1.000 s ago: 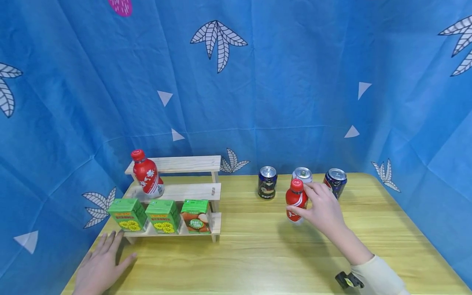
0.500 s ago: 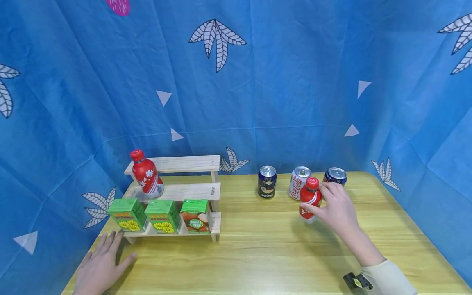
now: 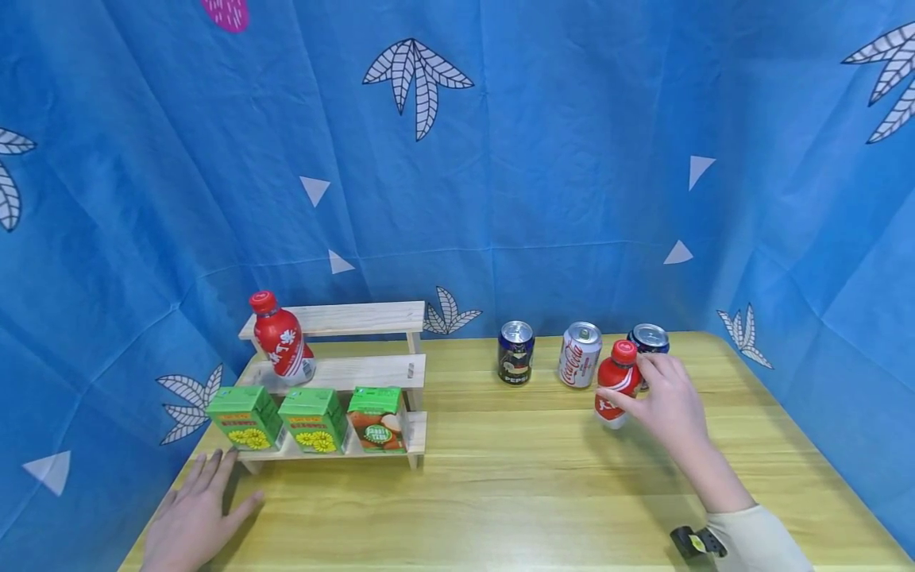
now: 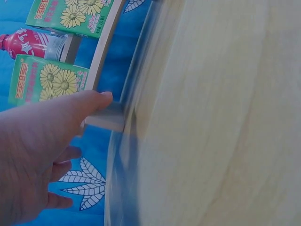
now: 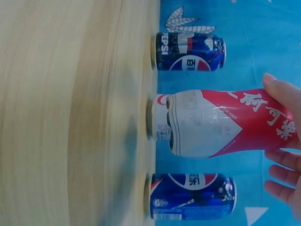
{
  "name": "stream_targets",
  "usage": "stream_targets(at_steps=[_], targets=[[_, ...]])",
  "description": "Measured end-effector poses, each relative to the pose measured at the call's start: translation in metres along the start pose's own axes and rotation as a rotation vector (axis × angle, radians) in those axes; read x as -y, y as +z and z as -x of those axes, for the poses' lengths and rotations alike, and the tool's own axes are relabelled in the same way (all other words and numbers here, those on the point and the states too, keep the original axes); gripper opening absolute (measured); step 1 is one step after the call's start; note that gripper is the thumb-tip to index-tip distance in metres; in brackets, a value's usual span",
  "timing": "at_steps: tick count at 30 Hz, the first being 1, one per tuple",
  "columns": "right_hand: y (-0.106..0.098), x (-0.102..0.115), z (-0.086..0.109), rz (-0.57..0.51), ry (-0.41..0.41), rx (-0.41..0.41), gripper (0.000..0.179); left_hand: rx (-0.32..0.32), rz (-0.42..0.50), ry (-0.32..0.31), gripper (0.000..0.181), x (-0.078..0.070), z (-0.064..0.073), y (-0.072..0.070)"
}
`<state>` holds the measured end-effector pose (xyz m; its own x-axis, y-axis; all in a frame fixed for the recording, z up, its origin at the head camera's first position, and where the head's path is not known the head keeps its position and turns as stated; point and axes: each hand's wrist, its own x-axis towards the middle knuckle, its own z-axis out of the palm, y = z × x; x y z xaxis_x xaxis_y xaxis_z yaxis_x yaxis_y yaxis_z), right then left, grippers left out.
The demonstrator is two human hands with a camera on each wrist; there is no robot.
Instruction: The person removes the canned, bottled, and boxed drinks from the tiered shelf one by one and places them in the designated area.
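Observation:
My right hand (image 3: 668,401) pinches a red-and-white plastic soda bottle (image 3: 616,385) between thumb and fingers near its top. The bottle is upright with its red cap on. In the right wrist view, its white lower part (image 5: 193,125) overlaps the silver-white Coca-Cola can (image 5: 161,117), and its base shows above the tabletop. At the lower left, my left hand (image 3: 193,508) lies spread beside the front left corner of a small wooden step shelf (image 3: 357,373). Its thumb (image 4: 101,100) overlaps the shelf's end in the left wrist view.
Two green flower-print drink cartons (image 3: 246,417) and a lychee-print carton (image 3: 379,421) fill the bottom step. Another red bottle (image 3: 284,342) stands on the middle step. Two dark blue Pepsi cans (image 3: 516,353) flank the Coca-Cola can along the table's back. A blue curtain (image 3: 572,159) surrounds the table.
My right hand has carried the bottle rightward, so the Coca-Cola can behind has come into view and the right Pepsi can is now partly covered. The left hand stays put.

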<state>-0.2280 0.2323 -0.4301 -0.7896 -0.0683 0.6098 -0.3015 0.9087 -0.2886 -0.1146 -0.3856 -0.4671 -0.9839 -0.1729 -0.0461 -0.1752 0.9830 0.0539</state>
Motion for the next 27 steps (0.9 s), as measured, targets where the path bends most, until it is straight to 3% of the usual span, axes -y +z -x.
stream_targets(at_steps=[12,27], targets=[[0.006,-0.017,0.002,-0.003,0.046,0.02,0.072,0.021,0.005,-0.003,0.112,0.001,0.0,0.0],[0.018,-0.032,0.005,0.0,0.063,0.021,0.074,-0.009,0.007,0.006,0.111,0.0,0.002,0.0]])
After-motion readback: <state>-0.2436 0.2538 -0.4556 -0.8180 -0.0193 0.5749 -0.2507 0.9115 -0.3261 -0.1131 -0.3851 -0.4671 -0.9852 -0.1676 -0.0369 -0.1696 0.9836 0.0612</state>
